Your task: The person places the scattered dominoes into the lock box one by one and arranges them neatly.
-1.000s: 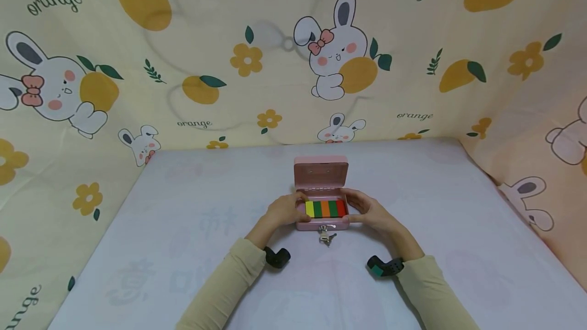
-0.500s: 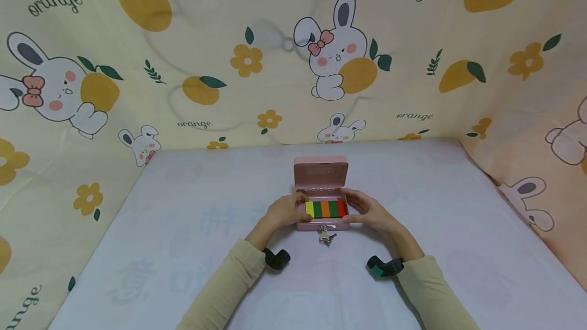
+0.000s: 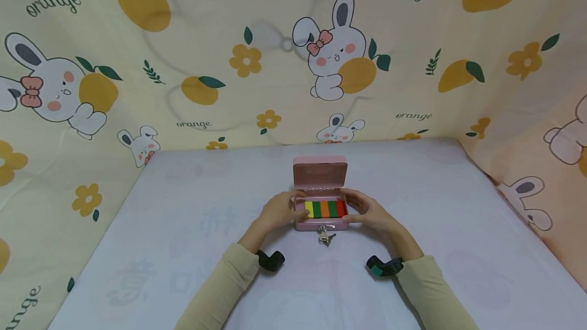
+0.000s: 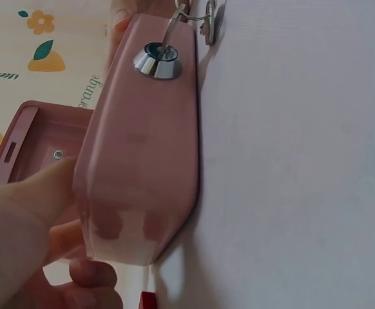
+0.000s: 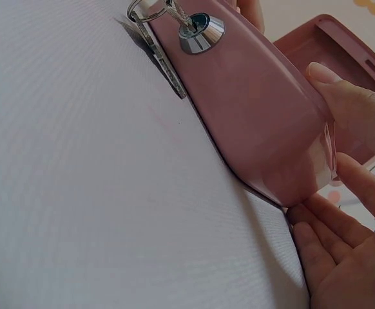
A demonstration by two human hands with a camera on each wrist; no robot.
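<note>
A pink metal cash box (image 3: 323, 225) stands on the table with its lid (image 3: 320, 173) raised. Inside lies a row of coloured blocks (image 3: 325, 209): yellow, green, orange, green and red. My left hand (image 3: 278, 211) is at the box's left end; its thumb reaches over the rim beside the yellow block, and its inner fingertips are hidden. My right hand (image 3: 373, 213) holds the right end, thumb (image 5: 326, 76) on the near rim and other fingers against the outer side. A key (image 4: 173, 29) sits in the front lock (image 4: 158, 61).
The white-covered table (image 3: 220, 182) surrounds the box. Behind it hangs a cloth (image 3: 247, 9) printed with rabbits and oranges, which also covers both sides. A small red thing (image 4: 147, 300) shows at the lower edge of the left wrist view.
My left hand and forearm have shifted slightly left, and the thumb has moved up onto the yellow block's edge. The right hand, box and blocks look unmoved.
</note>
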